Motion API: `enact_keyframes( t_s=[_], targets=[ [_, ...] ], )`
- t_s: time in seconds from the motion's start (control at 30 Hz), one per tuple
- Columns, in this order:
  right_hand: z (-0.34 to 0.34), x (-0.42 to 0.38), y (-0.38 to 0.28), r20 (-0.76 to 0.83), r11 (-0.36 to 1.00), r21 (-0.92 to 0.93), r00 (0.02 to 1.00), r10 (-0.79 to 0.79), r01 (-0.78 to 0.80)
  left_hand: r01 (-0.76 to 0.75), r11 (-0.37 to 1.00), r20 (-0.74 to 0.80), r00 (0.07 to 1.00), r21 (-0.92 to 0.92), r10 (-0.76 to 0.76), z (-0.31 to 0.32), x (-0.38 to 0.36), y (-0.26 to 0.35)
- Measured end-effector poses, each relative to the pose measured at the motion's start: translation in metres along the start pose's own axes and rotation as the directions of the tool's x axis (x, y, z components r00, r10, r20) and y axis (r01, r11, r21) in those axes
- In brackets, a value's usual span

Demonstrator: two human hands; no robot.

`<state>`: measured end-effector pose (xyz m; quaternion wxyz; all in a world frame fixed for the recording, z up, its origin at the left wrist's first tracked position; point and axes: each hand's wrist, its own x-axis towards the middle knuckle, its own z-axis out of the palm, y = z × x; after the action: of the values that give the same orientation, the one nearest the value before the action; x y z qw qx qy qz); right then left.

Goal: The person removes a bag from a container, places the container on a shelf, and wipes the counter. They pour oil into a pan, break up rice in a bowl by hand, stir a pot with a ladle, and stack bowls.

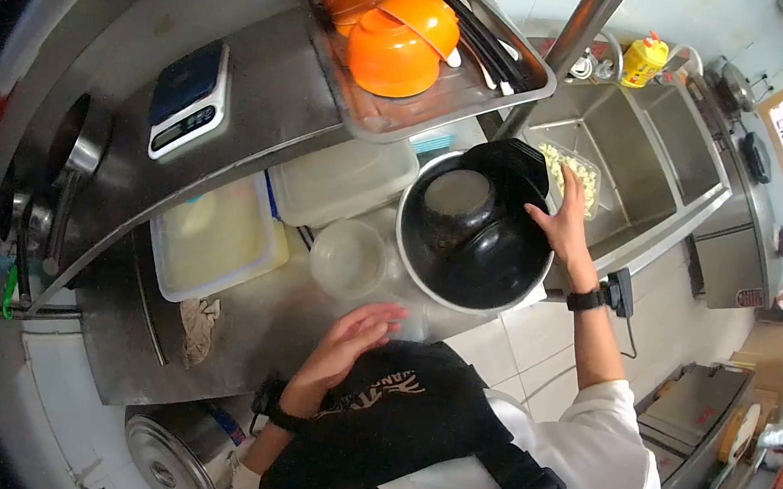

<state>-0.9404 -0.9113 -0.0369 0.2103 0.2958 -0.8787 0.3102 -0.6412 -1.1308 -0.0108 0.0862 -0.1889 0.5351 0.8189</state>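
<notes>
A large round pot (403, 246) stands on the steel counter, with black bowls (491, 261) and a black angular dish (516, 167) inside it. My right hand (564, 216) is at the pot's right rim, fingers apart, beside the black dish; whether it touches the dish is hard to tell. My left hand (356, 342) hovers over the counter's front edge, below a clear round container (348, 259), with nothing in it and its fingers loosely extended.
Overhead, a shelf holds a scale (190, 101) and a metal tray (376, 125) with orange bowls (394, 52) and chopsticks. Lidded plastic boxes (219, 235) and a cloth (198, 329) lie on the counter. A sink (616, 135) with a tub of pale pieces (582, 179) is at right.
</notes>
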Motion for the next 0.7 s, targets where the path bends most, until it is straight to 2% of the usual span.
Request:
enact_keyframes(
  t_s=[0.07,0.1,0.13,0.2,0.27,0.37,0.4,0.43,0.5,0.53,0.6,0.63,0.7],
  targets=[
    [0.018,0.016,0.021,0.230,0.996,0.079,0.973,0.011,-0.030,0.088,0.995,0.046,0.995,-0.041,-0.086,0.013,0.028,0.008],
    [0.024,0.021,0.025,0.225,0.984,0.175,0.974,-0.007,-0.034,0.100,0.994,0.035,0.995,-0.040,-0.098,0.020,0.039,0.010],
    [0.026,0.025,0.028,0.234,0.982,0.183,0.972,0.002,-0.046,0.104,0.993,0.028,0.994,-0.049,-0.103,0.026,0.050,0.011],
    [0.027,0.028,0.032,0.363,0.962,0.212,0.928,0.086,-0.172,0.122,0.991,0.016,0.992,-0.058,-0.121,0.032,0.061,0.009],
    [0.023,0.028,0.033,0.335,0.962,0.194,0.935,0.119,-0.193,0.178,0.975,0.036,0.984,-0.129,-0.175,0.033,0.072,0.004],
    [-0.002,0.030,0.032,0.134,0.962,0.271,0.991,-0.012,-0.025,0.171,0.978,-0.003,0.985,-0.123,-0.173,0.027,0.081,0.003],
    [-0.014,0.030,0.034,0.089,0.957,0.286,0.996,0.009,-0.034,0.180,0.975,-0.008,0.983,-0.127,-0.182,0.027,0.082,0.005],
    [-0.031,0.027,0.033,0.188,0.933,0.209,0.949,0.255,-0.292,0.149,0.983,-0.047,0.987,-0.110,-0.154,0.027,0.084,0.009],
    [-0.052,0.022,0.055,0.069,0.908,0.282,0.951,0.302,-0.309,0.090,0.990,-0.105,0.989,-0.109,-0.101,0.026,0.088,0.009],
    [-0.057,0.016,0.068,-0.018,0.834,0.464,0.939,0.344,-0.297,0.098,0.989,-0.106,0.988,-0.114,-0.110,0.027,0.090,0.008],
    [-0.078,0.021,0.061,-0.023,0.794,0.530,0.932,0.363,-0.296,0.044,0.993,-0.135,0.989,-0.109,-0.058,0.031,0.094,0.007],
    [-0.082,0.019,0.058,-0.014,0.794,0.528,0.932,0.362,-0.301,0.063,0.991,-0.130,0.988,-0.117,-0.079,0.034,0.094,0.009],
    [-0.086,0.015,0.052,0.119,0.716,0.527,0.874,0.471,-0.457,0.066,0.994,-0.118,0.990,-0.085,-0.076,0.038,0.094,0.009]
  ],
)
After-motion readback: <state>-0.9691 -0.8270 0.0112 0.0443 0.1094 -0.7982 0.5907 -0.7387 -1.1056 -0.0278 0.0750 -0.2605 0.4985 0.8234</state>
